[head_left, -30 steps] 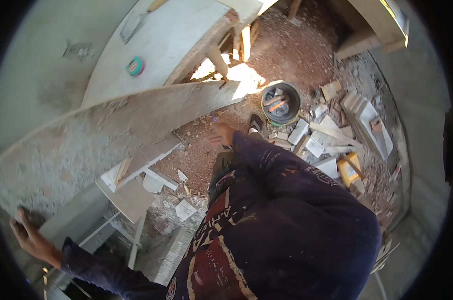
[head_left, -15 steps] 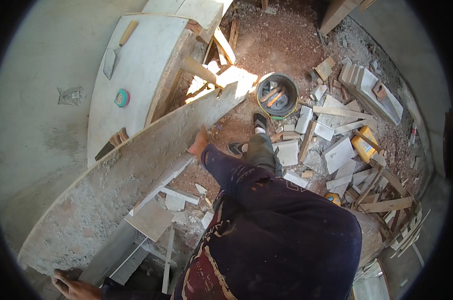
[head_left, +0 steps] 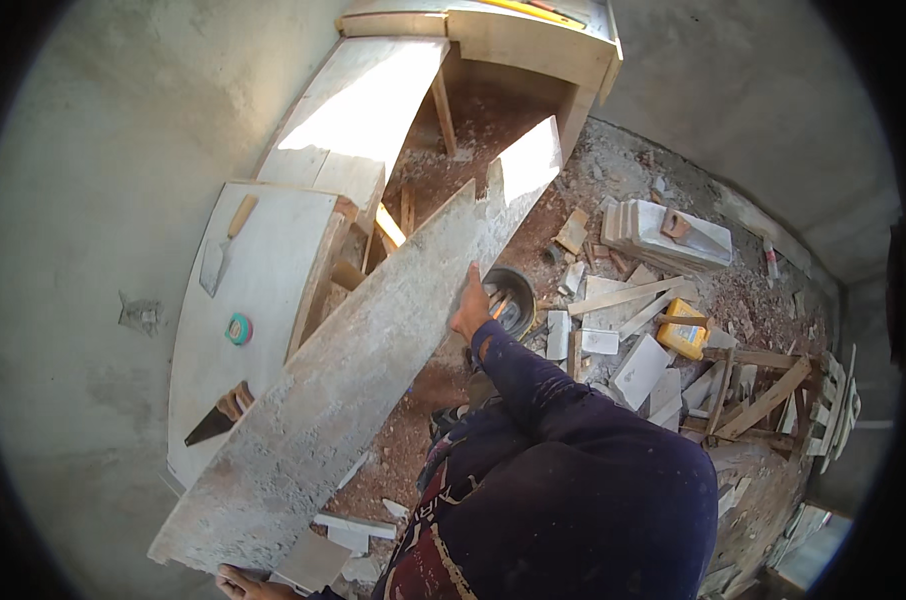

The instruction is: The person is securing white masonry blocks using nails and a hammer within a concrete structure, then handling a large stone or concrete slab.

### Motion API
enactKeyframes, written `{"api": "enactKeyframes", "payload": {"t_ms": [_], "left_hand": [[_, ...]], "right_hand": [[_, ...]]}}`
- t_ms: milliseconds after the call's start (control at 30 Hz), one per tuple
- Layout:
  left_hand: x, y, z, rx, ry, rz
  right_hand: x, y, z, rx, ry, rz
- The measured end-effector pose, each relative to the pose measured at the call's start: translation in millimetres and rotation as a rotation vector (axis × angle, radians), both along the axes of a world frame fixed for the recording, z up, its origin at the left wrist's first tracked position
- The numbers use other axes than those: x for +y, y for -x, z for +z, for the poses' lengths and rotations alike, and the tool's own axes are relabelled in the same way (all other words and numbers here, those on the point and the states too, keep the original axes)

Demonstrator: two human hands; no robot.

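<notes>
A long grey plank (head_left: 333,390), rough and stained with cement, slants across the view from lower left to upper right. Its far end has a notch and catches bright sunlight. My right hand (head_left: 470,303) grips its right edge past the middle, thumb visible and the other fingers partly hidden. Down at the near end, my left hand (head_left: 251,583) is closed on the plank's edge, cut off by the picture's lower rim. To the left, the plank passes beside a white panel (head_left: 201,375) holding a handsaw (head_left: 218,415), a trowel (head_left: 226,245) and a round teal item (head_left: 237,329).
Partly behind the plank stands a black bucket (head_left: 529,298) with tools inside. White block pieces (head_left: 640,370), a yellow jug (head_left: 681,330) and wooden frames (head_left: 768,400) litter the right side. Another handsaw (head_left: 698,238) lies on stacked white blocks (head_left: 623,225). A formwork box (head_left: 533,45) rises ahead.
Both hands have moved the plank forward and to the right, its face now more turned up. It now covers part of the bucket. My view has shifted, showing more ahead.
</notes>
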State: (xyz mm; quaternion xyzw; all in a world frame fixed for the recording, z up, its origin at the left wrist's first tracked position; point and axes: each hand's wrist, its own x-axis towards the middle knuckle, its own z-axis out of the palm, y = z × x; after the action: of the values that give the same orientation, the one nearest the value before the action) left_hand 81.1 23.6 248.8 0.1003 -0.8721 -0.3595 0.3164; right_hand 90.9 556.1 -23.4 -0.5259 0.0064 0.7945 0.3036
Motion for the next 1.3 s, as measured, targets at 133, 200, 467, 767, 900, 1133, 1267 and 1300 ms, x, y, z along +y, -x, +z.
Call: {"api": "enactKeyframes", "payload": {"t_ms": [133,200,467,767,900,1133,1267,1300], "left_hand": [[9,10,-66,-0.040,0.077,0.076],[-7,13,-124,-0.044,-0.031,-0.014],[105,-21,-212,-0.211,-0.060,-0.021],[193,-24,-130,-0.533,-0.307,-0.601],[197,16,-67,-0.122,-0.369,-0.687],[150,43,41,0.283,-0.327,-0.579],[120,28,63,0.431,-0.325,-0.395],[113,26,64,0.447,-0.312,-0.353]], "right_hand": [[38,-46,28,-0.121,-0.060,-0.092],[62,-71,13,0.130,-0.236,-0.162],[130,-117,118,-0.126,-0.548,-0.351],[197,-76,193,-0.278,-1.215,-0.315],[201,-49,253,-0.218,-1.526,-0.143],[140,6,383,-0.056,-1.808,0.235],[122,26,398,-0.247,-2.127,0.407],[118,29,395,-0.268,-2.147,0.459]]}}
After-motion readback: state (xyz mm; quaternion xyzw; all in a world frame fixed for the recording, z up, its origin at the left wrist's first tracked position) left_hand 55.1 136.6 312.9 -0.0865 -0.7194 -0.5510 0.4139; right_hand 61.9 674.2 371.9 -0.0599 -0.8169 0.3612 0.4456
